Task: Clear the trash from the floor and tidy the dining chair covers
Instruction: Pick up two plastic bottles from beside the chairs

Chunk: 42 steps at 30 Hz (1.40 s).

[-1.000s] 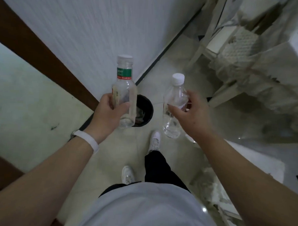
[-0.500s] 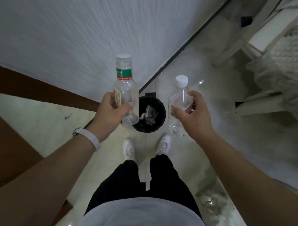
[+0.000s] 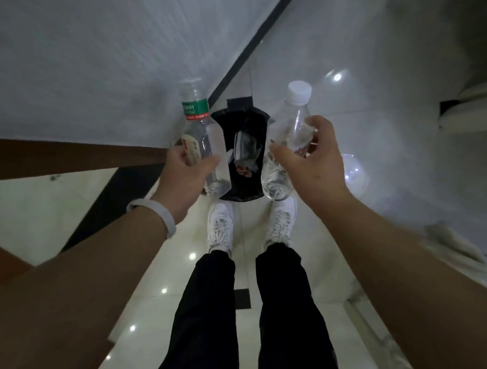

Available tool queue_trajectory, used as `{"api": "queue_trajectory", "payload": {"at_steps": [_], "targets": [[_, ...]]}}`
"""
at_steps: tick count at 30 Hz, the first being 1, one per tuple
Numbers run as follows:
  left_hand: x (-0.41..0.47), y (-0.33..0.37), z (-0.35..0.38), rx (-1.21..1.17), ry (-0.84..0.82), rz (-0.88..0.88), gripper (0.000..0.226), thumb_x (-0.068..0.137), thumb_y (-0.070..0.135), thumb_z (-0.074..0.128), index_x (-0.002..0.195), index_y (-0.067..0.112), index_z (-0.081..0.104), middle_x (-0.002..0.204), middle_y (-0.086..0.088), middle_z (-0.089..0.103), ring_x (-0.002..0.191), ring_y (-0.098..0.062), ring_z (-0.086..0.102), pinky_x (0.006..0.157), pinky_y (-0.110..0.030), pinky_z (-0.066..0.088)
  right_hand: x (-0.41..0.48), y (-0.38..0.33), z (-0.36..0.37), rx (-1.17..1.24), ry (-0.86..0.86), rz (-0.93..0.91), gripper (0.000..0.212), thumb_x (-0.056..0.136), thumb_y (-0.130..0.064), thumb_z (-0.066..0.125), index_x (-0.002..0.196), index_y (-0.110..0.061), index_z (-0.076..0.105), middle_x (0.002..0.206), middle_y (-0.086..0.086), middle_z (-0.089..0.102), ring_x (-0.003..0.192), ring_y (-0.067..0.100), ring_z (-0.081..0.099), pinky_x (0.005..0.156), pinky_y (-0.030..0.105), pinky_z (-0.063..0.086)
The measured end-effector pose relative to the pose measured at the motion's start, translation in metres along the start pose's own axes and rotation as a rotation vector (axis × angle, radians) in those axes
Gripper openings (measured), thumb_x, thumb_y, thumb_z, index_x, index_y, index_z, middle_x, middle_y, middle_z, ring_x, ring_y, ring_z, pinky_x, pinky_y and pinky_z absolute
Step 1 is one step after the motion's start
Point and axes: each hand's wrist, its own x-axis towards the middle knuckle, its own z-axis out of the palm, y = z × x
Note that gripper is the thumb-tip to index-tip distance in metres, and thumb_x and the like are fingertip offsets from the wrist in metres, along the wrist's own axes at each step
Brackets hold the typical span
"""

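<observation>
My left hand grips a clear plastic bottle with a green neck label, held nearly upright. In my right hand is a second clear bottle with a white cap, tilted slightly left. Both bottles hang just above a small black trash bin that stands on the floor against the wall, between the two hands. Crumpled wrappers and paper lie inside the bin. My white shoes stand right behind it.
A grey textured wall with a dark baseboard runs along the left and top. A brown wooden panel sits at the left. At the far right edge is part of a pale chair frame. The tiled floor is glossy.
I have stepped closer to the bin and the view tilted down, so both feet now stand at its edge. Both bottles stay gripped and have come to hang over its two sides.
</observation>
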Motion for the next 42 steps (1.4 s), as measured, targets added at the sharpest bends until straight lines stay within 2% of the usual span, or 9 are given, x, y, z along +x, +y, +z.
{"api": "queue_trajectory", "payload": {"at_steps": [5,8,12,16,18,21,25,33,42], "targets": [[0.083,-0.045,0.037,0.057,-0.041,0.038,0.048,0.083,0.034,0.075,0.121,0.022,0.047,0.112,0.007,0.063,0.099,-0.009,0.063,0.078,-0.025,0.051,0.056,0.059,0.054,-0.016,0.021,-0.019,0.042,0.077,-0.032,0.079,0.096,-0.045,0.044,0.092,-0.021,0.06,0.083,-0.009,0.061,0.073,0.017,0.052],[0.124,-0.07,0.063,0.077,-0.03,0.055,0.045,0.085,0.033,0.074,0.118,0.027,0.044,0.11,0.009,0.06,0.099,-0.011,0.062,0.078,-0.027,0.052,0.085,0.094,0.079,-0.018,-0.02,-0.039,0.046,0.076,-0.035,0.08,0.104,-0.046,0.045,0.105,-0.015,0.064,0.093,-0.002,0.063,0.08,0.024,0.054],[0.148,-0.095,0.087,0.103,-0.008,0.095,0.05,0.085,0.035,0.074,0.125,0.024,0.046,0.112,0.008,0.061,0.1,-0.011,0.062,0.082,-0.027,0.053,0.107,0.129,0.098,-0.051,-0.025,-0.019,0.047,0.076,-0.035,0.08,0.098,-0.049,0.041,0.102,-0.021,0.06,0.095,-0.006,0.059,0.076,0.009,0.048],[0.145,-0.101,0.093,0.135,0.013,0.133,0.068,0.09,0.033,0.069,0.145,0.019,0.033,0.128,0.011,0.047,0.112,-0.003,0.049,0.089,-0.018,0.039,0.117,0.147,0.105,-0.12,-0.018,0.047,0.045,0.083,-0.034,0.074,0.118,-0.035,0.047,0.105,-0.017,0.059,0.098,0.002,0.059,0.071,0.005,0.04],[0.136,-0.095,0.09,0.172,-0.018,0.176,0.065,0.091,0.032,0.067,0.145,0.021,0.032,0.121,0.021,0.044,0.103,0.013,0.046,0.087,-0.009,0.034,0.116,0.142,0.101,-0.157,0.002,0.058,0.052,0.087,-0.034,0.068,0.134,-0.024,0.047,0.11,-0.013,0.056,0.103,0.007,0.057,0.076,0.011,0.041],[0.118,-0.07,0.075,0.248,-0.07,0.266,0.061,0.092,0.032,0.066,0.145,0.025,0.036,0.127,0.024,0.044,0.105,0.018,0.044,0.09,-0.001,0.032,0.106,0.12,0.086,-0.204,0.031,0.082,0.056,0.091,-0.037,0.062,0.141,-0.02,0.043,0.121,-0.005,0.054,0.109,0.012,0.056,0.082,0.017,0.044],[0.086,-0.016,0.043,0.429,-0.147,0.429,0.062,0.092,0.035,0.065,0.147,0.025,0.038,0.144,0.008,0.042,0.132,-0.01,0.042,0.11,-0.032,0.037,0.082,0.075,0.05,-0.365,0.012,0.052,0.049,0.093,-0.041,0.057,0.137,-0.021,0.048,0.13,0.0,0.051,0.114,0.017,0.054,0.086,0.026,0.04],[-0.013,0.115,-0.016,0.754,-0.183,0.807,0.06,0.092,0.043,0.06,0.143,0.017,0.047,0.148,-0.003,0.045,0.133,-0.017,0.041,0.109,-0.027,0.029,-0.001,-0.059,-0.043,-0.773,0.078,-0.099,0.052,0.094,-0.05,0.049,0.138,-0.021,0.048,0.138,-0.001,0.049,0.125,0.021,0.046,0.098,0.035,0.041],[-0.148,0.245,-0.052,0.933,-0.133,1.168,0.063,0.087,0.053,0.042,0.137,0.017,0.054,0.141,-0.008,0.053,0.13,-0.026,0.048,0.105,-0.039,0.038,-0.112,-0.202,-0.143,-0.885,0.252,-0.192,0.051,0.096,-0.054,0.041,0.139,-0.025,0.046,0.141,-0.003,0.046,0.129,0.021,0.041,0.1,0.033,0.035]]}}
